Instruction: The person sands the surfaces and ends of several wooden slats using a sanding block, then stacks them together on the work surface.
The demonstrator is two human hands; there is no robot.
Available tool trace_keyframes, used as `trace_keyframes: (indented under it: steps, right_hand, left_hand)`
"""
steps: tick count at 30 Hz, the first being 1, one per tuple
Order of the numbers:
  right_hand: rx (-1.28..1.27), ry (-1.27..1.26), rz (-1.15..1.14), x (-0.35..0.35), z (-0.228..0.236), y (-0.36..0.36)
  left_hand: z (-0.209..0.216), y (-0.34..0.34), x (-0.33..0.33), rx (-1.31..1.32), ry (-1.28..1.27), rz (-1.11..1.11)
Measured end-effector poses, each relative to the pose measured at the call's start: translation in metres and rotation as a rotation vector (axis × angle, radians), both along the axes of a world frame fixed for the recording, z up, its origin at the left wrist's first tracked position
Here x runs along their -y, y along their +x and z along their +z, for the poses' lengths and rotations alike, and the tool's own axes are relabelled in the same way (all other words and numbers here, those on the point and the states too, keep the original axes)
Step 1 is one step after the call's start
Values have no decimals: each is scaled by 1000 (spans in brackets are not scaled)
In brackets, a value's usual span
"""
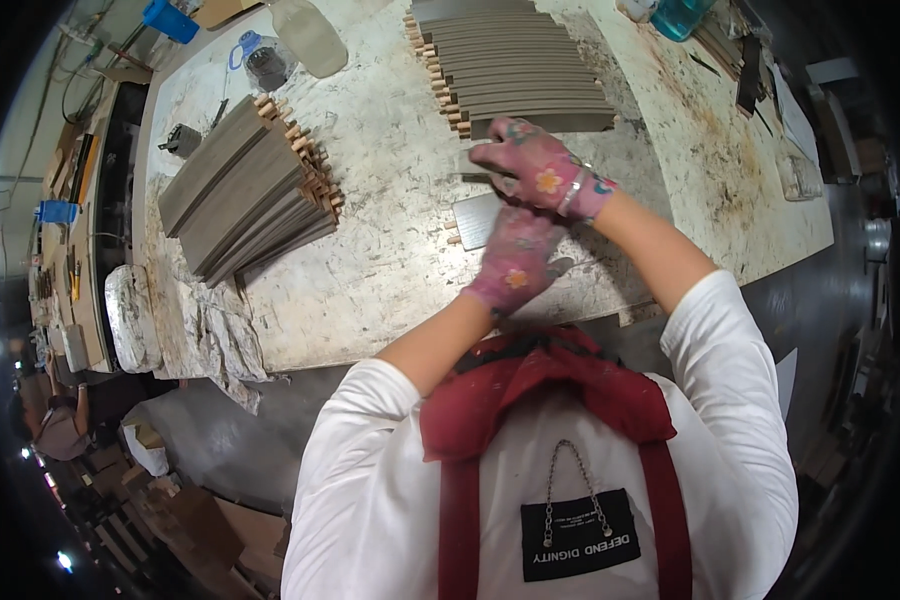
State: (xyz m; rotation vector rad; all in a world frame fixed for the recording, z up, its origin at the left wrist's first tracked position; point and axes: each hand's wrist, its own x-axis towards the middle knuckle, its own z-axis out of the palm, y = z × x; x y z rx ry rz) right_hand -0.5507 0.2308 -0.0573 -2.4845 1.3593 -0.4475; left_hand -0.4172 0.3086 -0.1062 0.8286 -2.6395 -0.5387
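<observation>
My left hand (pixel 516 262), in a pink flowered glove, lies over the right end of a small grey board (pixel 478 220). Its thumb points out to the right, while its other fingers are blurred and partly hidden. Light wooden dowels (pixel 454 233) stick out of the board's left end. Just beyond, my right hand (pixel 540 168), in a matching glove, is curled closed. A dark thin strip (pixel 476 177) shows beneath it; whether the fingers hold that strip is hidden. Beyond my right hand lies a row of grey-brown slats (pixel 520 70) with dowels at their ends.
Another stack of doweled slats (pixel 245 190) lies at the left. Behind it stand a cloudy bottle (pixel 310 38) and a dark jar (pixel 265 66). A stained cloth (pixel 220 345) hangs over the worktable's (pixel 370 290) front left edge. Another person (pixel 65 415) is at far left.
</observation>
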Motion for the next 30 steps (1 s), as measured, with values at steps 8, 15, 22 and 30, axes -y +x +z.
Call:
trace_keyframes:
  steps: [8,15,22,30]
  right_hand:
    - [582,265,-281,-64,15,-70]
    - [818,280,-504,-94,3,-96]
    - [861,295,-470,-101,1,-88]
    - [1030,228,-602,-121,-6,-112]
  left_hand:
    - [53,80,49,165,226,63]
    - [52,60,67,250,-128,247]
    - [29,62,59,148,-21,236]
    - [138,220,44,90,-204,377]
